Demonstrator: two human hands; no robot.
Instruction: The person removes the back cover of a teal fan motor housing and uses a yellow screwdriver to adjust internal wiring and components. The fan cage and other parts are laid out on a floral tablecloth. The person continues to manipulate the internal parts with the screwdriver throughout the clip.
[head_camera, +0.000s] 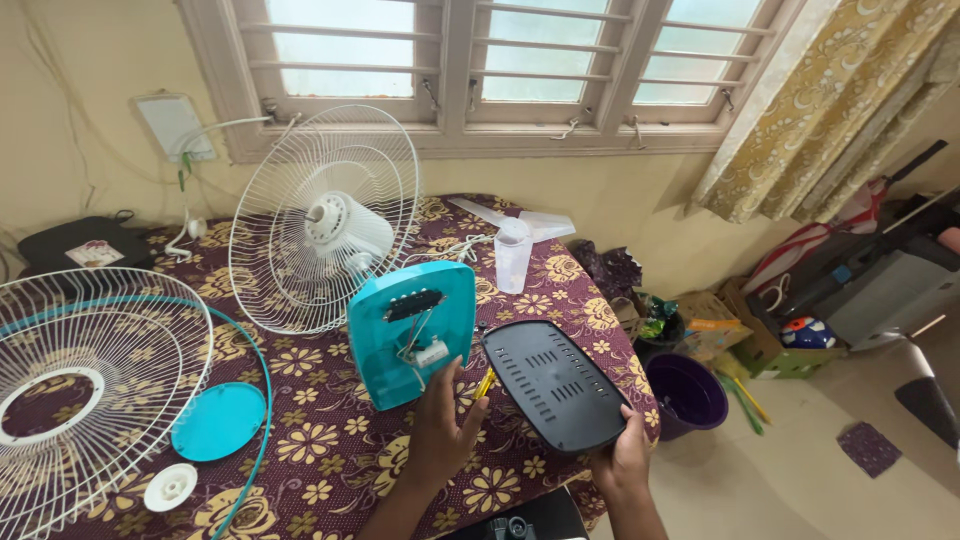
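Gripping the near edge of the flat black slotted plastic base plate (553, 382), my right hand (620, 465) closes around its corner at five o'clock. My left hand (442, 425) presses half-open against the upright turquoise plastic fan base (410, 330), a yellow-handled screwdriver (485, 384) just beside its fingers. At eleven o'clock stands the white wire fan guard (322, 215).

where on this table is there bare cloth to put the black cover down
Free cloth lies between the teal disc and the left hand, and at the far edge between the fan blade and the black base cover, which the right hand has by its near corner. The left side is crowded: the loose grille and the motor with its rear grille.
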